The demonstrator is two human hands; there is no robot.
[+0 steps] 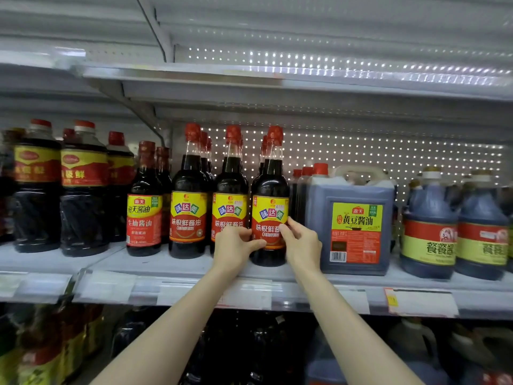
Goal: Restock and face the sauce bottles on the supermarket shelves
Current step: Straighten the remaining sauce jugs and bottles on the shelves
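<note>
Supermarket shelf (166,266): my left hand (236,245) and right hand (302,243) grip the front soy sauce bottle (270,184), best twisted slowly, upright, until its label (270,215) faces out.

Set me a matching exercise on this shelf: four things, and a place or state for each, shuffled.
Things: 1 square jug; 2 sauce bottle; 3 wide bottles; 4 round jugs.
Places: A far left; B far right; C held by left hand and right hand; D just right of the held bottle.
Pairs: 1-D; 2-C; 3-A; 4-B.
</note>
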